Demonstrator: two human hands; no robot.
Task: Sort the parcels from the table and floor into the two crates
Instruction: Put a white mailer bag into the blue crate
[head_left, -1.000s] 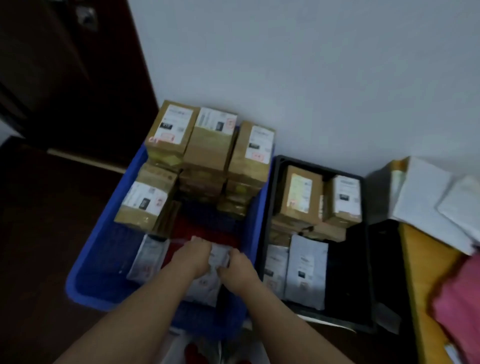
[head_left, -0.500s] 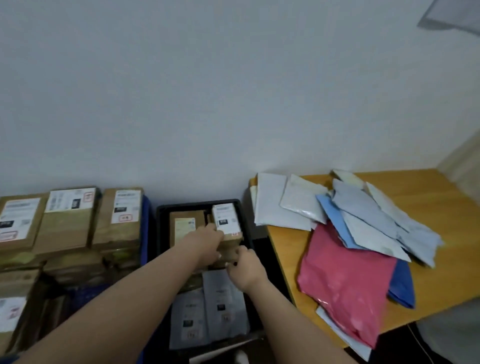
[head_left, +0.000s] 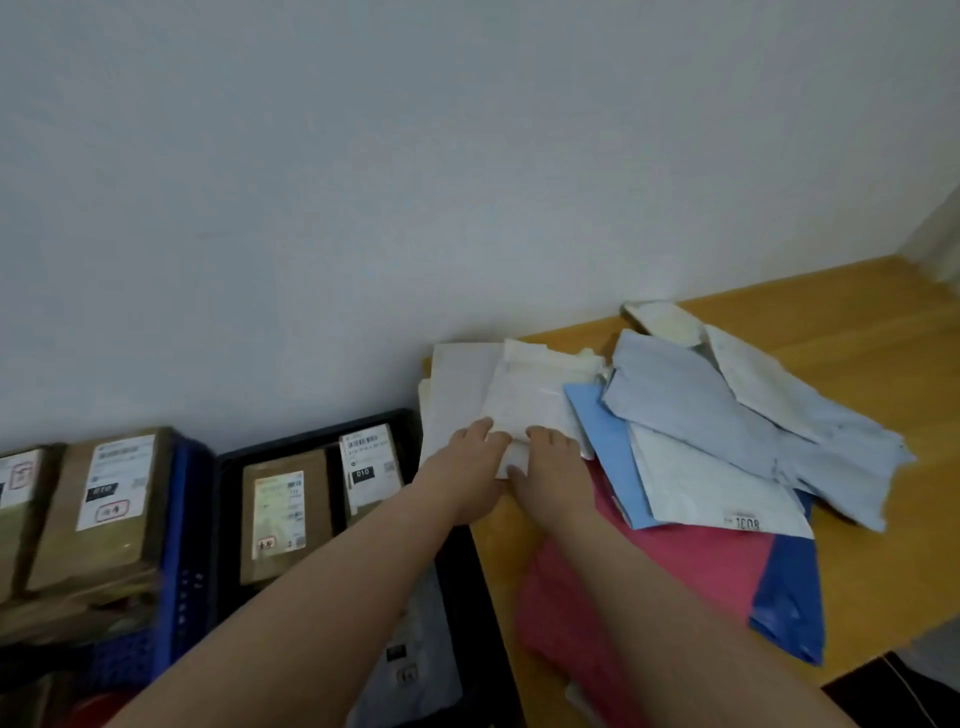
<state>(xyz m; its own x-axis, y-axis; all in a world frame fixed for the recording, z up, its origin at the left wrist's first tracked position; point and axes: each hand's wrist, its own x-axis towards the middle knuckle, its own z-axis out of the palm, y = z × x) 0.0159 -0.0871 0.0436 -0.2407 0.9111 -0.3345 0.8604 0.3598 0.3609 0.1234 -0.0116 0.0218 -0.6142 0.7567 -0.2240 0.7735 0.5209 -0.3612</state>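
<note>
A white mailer bag (head_left: 530, 400) lies at the left end of the wooden table (head_left: 841, 322). My left hand (head_left: 467, 457) and my right hand (head_left: 550, 462) both rest on its near edge, fingers curled around it. Beside it lies a heap of pale blue and white mailers (head_left: 727, 415), over a pink bag (head_left: 623, 582) and a dark blue bag (head_left: 789, 597). The black crate (head_left: 311, 441) on the floor holds brown boxes (head_left: 283, 514) and grey mailers (head_left: 415, 654). The blue crate (head_left: 179, 519) at the left holds stacked brown boxes (head_left: 98, 509).
A plain white wall rises behind the crates and the table. Dark floor shows at the bottom right, past the table's near edge. Something red (head_left: 88, 709) lies at the bottom left.
My view has swung right, from the blue crate to the table. Both hands left the crates and moved up and right onto the white mailer bag.
</note>
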